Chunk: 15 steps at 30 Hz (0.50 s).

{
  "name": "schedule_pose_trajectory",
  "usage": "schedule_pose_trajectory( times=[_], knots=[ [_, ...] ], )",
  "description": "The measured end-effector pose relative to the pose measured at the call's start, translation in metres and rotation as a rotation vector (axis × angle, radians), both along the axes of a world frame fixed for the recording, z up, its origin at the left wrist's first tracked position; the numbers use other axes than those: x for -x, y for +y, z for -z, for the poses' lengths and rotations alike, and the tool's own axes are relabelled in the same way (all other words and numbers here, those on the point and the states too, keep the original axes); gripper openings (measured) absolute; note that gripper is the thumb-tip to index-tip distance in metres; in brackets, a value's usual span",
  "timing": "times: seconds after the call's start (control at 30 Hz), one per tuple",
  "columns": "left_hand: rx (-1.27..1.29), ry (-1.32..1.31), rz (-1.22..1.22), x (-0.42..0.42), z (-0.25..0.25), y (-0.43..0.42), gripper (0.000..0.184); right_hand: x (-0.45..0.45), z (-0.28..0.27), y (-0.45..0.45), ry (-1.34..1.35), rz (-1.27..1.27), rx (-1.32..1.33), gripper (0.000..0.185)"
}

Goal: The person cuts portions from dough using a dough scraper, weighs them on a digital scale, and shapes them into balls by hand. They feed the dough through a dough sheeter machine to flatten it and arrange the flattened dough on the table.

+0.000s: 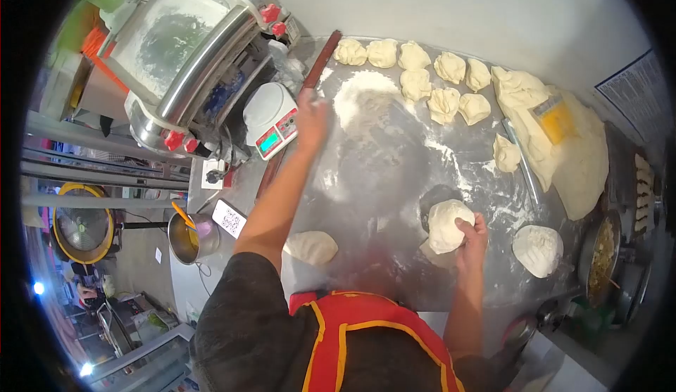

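Observation:
My right hand grips a pale, rounded ball of dough above the steel worktop, thumb on top of it. My left hand is beside the white kitchen scale, over a dark red wooden strip. Motion smears its fingers, so their pose is unclear. The scale has a lit green display. To the right of the held ball lies another smooth dough lump. A flatter dough piece rests near my left forearm. Loose white flour covers the worktop right of my left hand.
Several dough lumps sit along the back. A large dough mass lies at right with a yellow-bladed scraper on it and a metal rod alongside. A dough machine, a pot and a filling pan border the worktop.

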<state>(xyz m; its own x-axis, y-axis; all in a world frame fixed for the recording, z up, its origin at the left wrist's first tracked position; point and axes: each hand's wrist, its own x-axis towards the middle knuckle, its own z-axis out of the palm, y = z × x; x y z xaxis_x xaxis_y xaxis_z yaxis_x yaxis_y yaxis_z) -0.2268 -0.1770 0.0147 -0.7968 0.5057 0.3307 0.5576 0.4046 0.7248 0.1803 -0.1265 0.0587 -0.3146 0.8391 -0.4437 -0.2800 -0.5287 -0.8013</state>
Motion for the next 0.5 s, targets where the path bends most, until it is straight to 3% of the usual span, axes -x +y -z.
schedule_pose_trajectory(
  times=[0.1,0.13,0.23,0.27,0.37,0.5],
  knots=[
    [0.185,0.125,0.423,-0.065,0.049,0.017,0.049,-0.003,-0.01,0.001,0.015,0.059,0.038,0.023],
    [0.134,0.121,0.497,-0.083,0.057,0.027,0.041,-0.006,-0.011,0.002,0.018,0.061,0.034,0.024],
    [0.236,0.067,0.506,-0.109,0.055,0.049,0.031,-0.017,-0.02,0.001,-0.011,0.085,0.027,0.023],
    [0.172,0.27,0.425,-0.111,0.049,0.058,0.024,-0.02,-0.022,0.001,-0.021,0.095,0.024,0.023],
    [0.213,0.09,0.454,-0.112,0.054,0.076,0.021,-0.026,-0.021,-0.001,-0.017,0.113,-0.002,0.023],
    [0.291,0.059,0.44,-0.114,0.06,0.086,0.015,-0.027,-0.014,-0.001,-0.048,0.126,0.004,0.022]
  ],
)
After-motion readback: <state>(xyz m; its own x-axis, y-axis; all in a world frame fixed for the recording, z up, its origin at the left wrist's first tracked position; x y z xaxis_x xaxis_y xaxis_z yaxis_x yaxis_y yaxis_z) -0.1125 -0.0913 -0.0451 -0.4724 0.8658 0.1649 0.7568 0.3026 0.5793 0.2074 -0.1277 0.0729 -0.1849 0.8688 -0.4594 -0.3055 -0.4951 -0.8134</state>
